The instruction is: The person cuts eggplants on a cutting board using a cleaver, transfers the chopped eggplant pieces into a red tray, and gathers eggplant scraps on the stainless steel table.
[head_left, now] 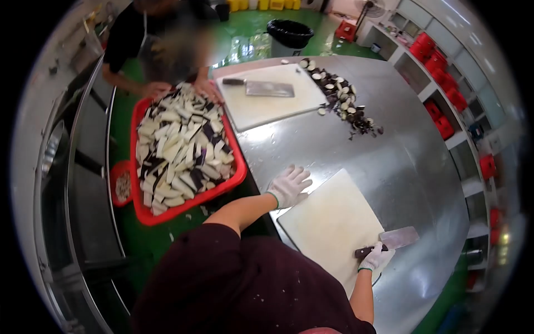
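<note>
My left hand, in a white knitted glove, rests with fingers spread on the steel table at the upper left edge of a white cutting board. Nothing is in it. On the board's right side my right hand, gloved too, is closed round a cleaver. The cleaver's dark handle pokes out to the left of my fingers, and its broad blade points right, past the board's edge. No food lies on this board.
A co-worker grips a red crate heaped with cut eggplant. Across the steel table lie another cutting board with a second cleaver and eggplant trimmings. A lined bin stands beyond.
</note>
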### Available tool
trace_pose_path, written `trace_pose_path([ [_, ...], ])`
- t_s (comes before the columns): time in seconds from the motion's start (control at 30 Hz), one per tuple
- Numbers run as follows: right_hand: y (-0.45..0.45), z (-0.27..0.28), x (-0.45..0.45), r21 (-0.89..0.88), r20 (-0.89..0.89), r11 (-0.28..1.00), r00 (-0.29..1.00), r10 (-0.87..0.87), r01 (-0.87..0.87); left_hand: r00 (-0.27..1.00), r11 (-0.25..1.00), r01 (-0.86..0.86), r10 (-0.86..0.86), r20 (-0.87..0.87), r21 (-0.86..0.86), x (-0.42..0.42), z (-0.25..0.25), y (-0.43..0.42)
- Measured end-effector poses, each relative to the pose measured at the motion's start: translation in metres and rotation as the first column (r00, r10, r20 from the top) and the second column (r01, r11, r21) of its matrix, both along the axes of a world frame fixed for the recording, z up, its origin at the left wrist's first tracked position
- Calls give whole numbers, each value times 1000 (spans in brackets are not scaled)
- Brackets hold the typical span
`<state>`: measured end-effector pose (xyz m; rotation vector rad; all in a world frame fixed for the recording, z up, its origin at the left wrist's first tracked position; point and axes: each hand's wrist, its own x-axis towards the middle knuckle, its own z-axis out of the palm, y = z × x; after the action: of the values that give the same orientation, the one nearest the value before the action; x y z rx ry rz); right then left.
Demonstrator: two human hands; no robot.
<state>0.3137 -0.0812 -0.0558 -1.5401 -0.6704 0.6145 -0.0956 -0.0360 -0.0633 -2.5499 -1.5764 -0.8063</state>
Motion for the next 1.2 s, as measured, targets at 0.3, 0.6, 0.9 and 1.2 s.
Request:
trace_pose_path([
  [0.3, 11, -28, 29, -42, 21, 999, 999, 28, -27, 999, 1000, 6, -5, 52, -17, -29, -9, -17],
  [0.6, 11, -16, 15, -37, 50, 999, 999, 1, 1, 999, 993, 37, -34, 30, -108, -36, -6, -17],
  [0.9, 7, -7, 4, -18, 138, 999, 989, -44, 47, 998, 988, 50, -56, -42, -147, -38, 2, -13],
  [1.2, 16, -46, 37, -77, 91, 994, 993, -70, 77, 997, 996, 61, -57, 57, -66, -35, -3, -17],
])
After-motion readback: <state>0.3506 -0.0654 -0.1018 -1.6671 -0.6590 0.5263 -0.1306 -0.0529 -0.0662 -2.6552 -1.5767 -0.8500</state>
